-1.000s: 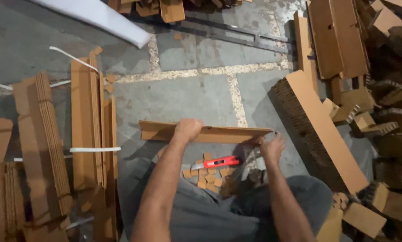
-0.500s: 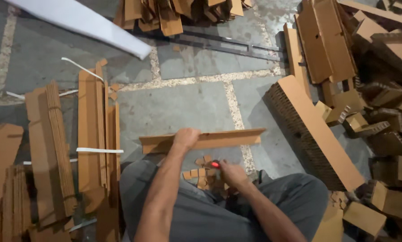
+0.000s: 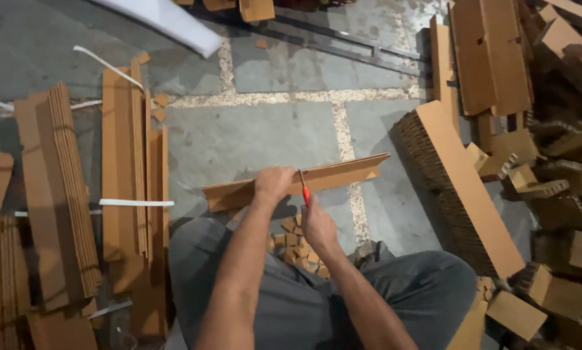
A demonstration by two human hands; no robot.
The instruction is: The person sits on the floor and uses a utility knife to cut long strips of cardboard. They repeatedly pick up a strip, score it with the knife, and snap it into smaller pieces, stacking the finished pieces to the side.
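A long brown cardboard corner strip lies across in front of my knees. My left hand grips it near its middle. My right hand holds a red-handled cutter, whose blade rests against the strip just right of my left hand. Small cardboard offcuts lie on the floor between my legs.
Stacks of cardboard strips bound with white straps lie at the left. A thick block of stacked cardboard and loose notched pieces fill the right. A white sheet and a dark metal rail lie on the stone floor behind.
My right hand left the strip's right end, picked up the red cutter from the floor and brought it up to the strip beside my left hand.
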